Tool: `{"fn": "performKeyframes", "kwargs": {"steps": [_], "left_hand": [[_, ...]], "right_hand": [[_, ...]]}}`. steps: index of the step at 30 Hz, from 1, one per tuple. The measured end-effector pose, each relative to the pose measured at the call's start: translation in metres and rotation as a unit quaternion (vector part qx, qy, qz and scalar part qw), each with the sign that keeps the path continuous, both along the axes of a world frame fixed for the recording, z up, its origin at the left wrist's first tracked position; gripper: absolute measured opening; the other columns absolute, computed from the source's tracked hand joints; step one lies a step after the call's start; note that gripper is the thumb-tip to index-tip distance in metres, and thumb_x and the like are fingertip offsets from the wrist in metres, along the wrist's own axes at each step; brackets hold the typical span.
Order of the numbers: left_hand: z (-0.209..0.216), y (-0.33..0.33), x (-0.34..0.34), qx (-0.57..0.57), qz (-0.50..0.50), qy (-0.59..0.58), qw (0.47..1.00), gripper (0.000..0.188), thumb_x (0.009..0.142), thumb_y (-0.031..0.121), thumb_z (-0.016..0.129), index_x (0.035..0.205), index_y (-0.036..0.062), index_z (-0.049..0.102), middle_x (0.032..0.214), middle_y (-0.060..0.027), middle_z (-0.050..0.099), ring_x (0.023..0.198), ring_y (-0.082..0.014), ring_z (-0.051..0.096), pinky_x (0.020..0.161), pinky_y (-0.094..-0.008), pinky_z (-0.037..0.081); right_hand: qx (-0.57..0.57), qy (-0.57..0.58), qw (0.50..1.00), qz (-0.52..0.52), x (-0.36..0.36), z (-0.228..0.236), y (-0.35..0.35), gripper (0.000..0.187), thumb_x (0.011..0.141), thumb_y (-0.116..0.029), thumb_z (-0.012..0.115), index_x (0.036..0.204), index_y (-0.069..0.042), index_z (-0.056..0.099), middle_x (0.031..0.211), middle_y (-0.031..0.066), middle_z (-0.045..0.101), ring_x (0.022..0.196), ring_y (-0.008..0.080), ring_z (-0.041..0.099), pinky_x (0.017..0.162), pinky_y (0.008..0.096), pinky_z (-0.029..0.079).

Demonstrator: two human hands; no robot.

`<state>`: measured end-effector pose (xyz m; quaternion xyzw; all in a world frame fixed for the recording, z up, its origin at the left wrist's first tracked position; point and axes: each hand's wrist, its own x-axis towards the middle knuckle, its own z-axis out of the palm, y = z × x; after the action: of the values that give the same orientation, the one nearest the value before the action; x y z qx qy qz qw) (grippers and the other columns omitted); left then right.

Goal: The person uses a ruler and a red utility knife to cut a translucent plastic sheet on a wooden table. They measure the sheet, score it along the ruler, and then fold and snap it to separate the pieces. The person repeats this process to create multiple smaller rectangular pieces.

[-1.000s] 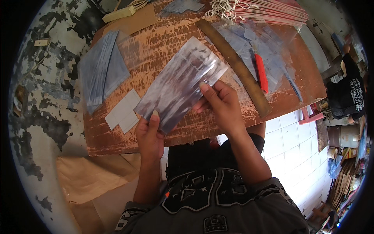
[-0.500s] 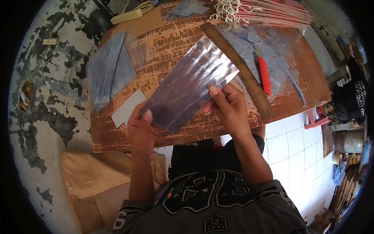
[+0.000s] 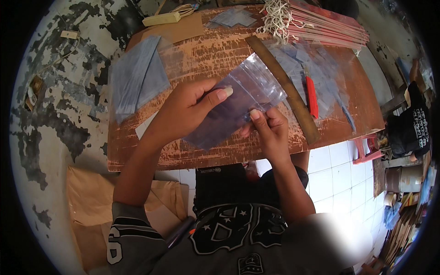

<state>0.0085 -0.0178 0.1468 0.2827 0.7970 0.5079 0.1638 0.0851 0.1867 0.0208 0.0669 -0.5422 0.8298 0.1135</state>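
Between my hands, above the near part of the worn table, is a shiny clear plastic sheet [image 3: 229, 107], tilted with its far end to the upper right. My left hand [image 3: 188, 107] grips its left long edge, thumb on top and fingers hidden beneath. At the lower right edge my right hand [image 3: 269, 129] pinches the sheet between thumb and curled fingers. A white card [image 3: 145, 127] lies partly covered by my left forearm. Just right of the sheet is a long brown strip, like a wooden ruler [image 3: 288, 87], and beyond it a red-handled cutter knife [image 3: 311, 97].
Clear plastic sheets [image 3: 137, 78] lie on the table's left; loose plastic pieces [image 3: 327, 68] spread at the right. White-corded red rods [image 3: 325, 27] lie at the far right. A pale power strip [image 3: 161, 19] rests on brown cardboard [image 3: 185, 27]. A pink stool [image 3: 366, 150] stands on the tiled floor.
My left hand has moved up from the sheet's lower left corner to its left long edge. My right hand still pinches the opposite edge. The view has shifted slightly.
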Motion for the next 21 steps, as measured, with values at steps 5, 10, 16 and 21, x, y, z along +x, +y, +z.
{"fn": "performKeyframes", "kwargs": {"steps": [5, 10, 16, 21], "left_hand": [[-0.017, 0.007, -0.006, 0.048, 0.017, 0.047, 0.998, 0.037, 0.111, 0.032, 0.064, 0.120, -0.0026, 0.075, 0.087, -0.0033, 0.073, 0.079, -0.0089, 0.063, 0.074, -0.0291, 0.053], [-0.018, 0.007, -0.010, 0.020, 0.023, 0.095, 0.995, 0.033, 0.109, 0.028, 0.064, 0.120, -0.0016, 0.075, 0.082, -0.0075, 0.072, 0.073, -0.0103, 0.062, 0.070, -0.0325, 0.052], [-0.009, 0.014, -0.014, -0.080, 0.022, 0.206, 0.975, 0.029, 0.108, 0.022, 0.065, 0.119, -0.0026, 0.074, 0.082, -0.0154, 0.072, 0.070, -0.0195, 0.066, 0.070, -0.0342, 0.052], [-0.016, 0.013, -0.024, -0.151, 0.024, 0.358, 0.921, 0.021, 0.106, 0.017, 0.064, 0.111, -0.0019, 0.072, 0.081, -0.0240, 0.067, 0.068, -0.0380, 0.067, 0.064, -0.0432, 0.049]], "right_hand": [[-0.013, -0.014, 1.000, -0.004, -0.008, -0.011, -0.003, 0.024, 0.110, -0.018, 0.066, 0.119, 0.005, 0.067, 0.093, 0.0131, 0.076, 0.077, 0.0172, 0.074, 0.072, 0.0307, 0.062], [-0.008, -0.007, 1.000, 0.006, -0.018, -0.017, -0.004, 0.026, 0.111, -0.021, 0.064, 0.121, 0.002, 0.065, 0.099, 0.0131, 0.076, 0.080, 0.0174, 0.074, 0.075, 0.0308, 0.062], [-0.056, -0.072, 0.995, 0.027, -0.026, -0.010, -0.014, 0.031, 0.113, -0.020, 0.061, 0.129, 0.006, 0.064, 0.109, 0.0141, 0.076, 0.094, 0.0182, 0.076, 0.083, 0.0316, 0.064], [0.036, -0.137, 0.989, 0.042, -0.019, 0.003, 0.001, 0.030, 0.112, -0.015, 0.060, 0.134, 0.005, 0.063, 0.108, 0.0134, 0.076, 0.097, 0.0179, 0.077, 0.084, 0.0308, 0.064]]}}
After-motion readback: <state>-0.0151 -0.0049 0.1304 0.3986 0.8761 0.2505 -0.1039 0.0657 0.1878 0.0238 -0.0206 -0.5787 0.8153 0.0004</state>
